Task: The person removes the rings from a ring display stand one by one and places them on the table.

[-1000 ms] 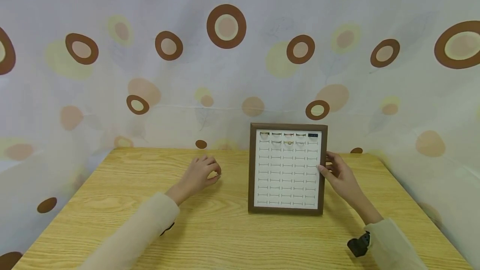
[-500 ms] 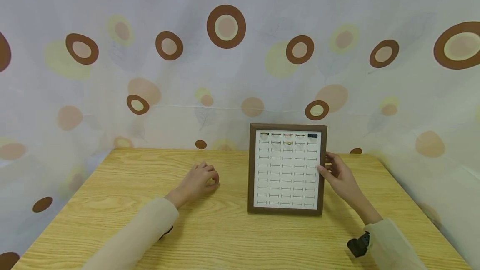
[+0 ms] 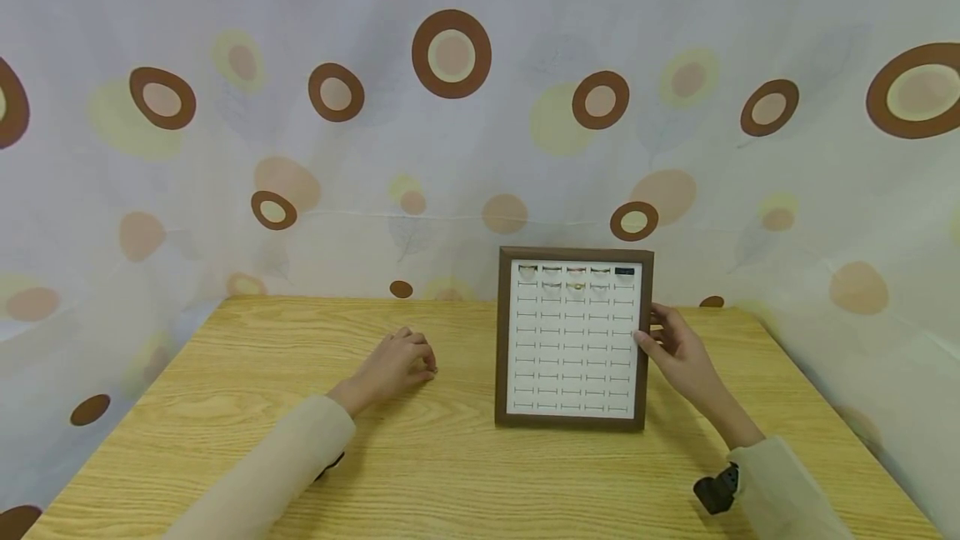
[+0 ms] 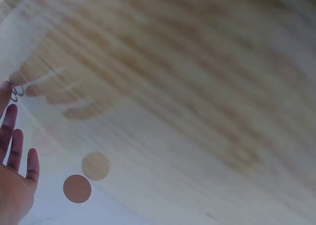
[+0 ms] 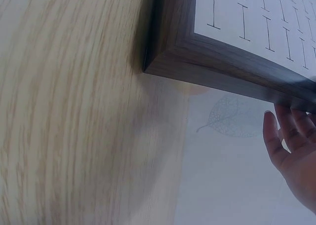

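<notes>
My left hand point(image 3: 396, 365) is low over the table, left of the display frame, with thumb and fingers drawn together. In the left wrist view its fingertips pinch a small ring point(image 4: 14, 95) right at the shiny tabletop, which mirrors the hand. My right hand point(image 3: 681, 357) grips the right edge of the brown display frame point(image 3: 574, 421), thumb on the front and fingers behind. The frame stands upright with a white slotted board point(image 3: 572, 340) inside. Several rings point(image 3: 575, 287) sit in its upper two rows, and a dark blue piece point(image 3: 624, 272) fills the top right slot.
The wooden table point(image 3: 450, 482) reaches back to a patterned cloth point(image 3: 450, 157) that hangs behind it and along both sides. A black device point(image 3: 717, 490) is strapped at the right wrist, just below the beige sleeve point(image 3: 787, 490).
My left hand has come down and slightly nearer the table's front, its fingers drawing closer together. The right hand and the display frame have kept still.
</notes>
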Action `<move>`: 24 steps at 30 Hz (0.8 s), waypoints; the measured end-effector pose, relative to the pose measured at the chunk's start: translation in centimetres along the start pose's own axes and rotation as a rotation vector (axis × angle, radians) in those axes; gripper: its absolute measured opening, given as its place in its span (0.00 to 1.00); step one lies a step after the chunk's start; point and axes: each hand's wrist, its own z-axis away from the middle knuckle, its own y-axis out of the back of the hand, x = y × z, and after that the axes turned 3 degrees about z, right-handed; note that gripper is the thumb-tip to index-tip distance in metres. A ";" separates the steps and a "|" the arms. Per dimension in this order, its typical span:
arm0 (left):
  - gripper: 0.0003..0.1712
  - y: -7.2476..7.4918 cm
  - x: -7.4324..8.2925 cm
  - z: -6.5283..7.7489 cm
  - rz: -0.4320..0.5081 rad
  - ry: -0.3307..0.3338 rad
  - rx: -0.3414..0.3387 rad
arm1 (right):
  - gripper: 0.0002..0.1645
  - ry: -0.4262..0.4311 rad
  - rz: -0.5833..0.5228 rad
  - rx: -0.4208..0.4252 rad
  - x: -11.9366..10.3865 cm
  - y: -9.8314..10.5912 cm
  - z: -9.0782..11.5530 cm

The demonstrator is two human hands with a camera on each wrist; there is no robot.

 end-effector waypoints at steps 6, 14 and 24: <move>0.02 -0.1 -0.2 0.0 0.021 0.002 -0.015 | 0.27 0.017 -0.016 0.003 -0.2 0.0 0.0; 0.02 -0.1 -0.4 0.1 0.049 0.006 -0.039 | 0.27 0.015 -0.032 0.000 -0.6 0.0 0.0; 0.04 0.7 0.0 -0.3 0.059 -0.014 -0.049 | 0.27 0.020 -0.022 0.001 -0.7 0.1 0.1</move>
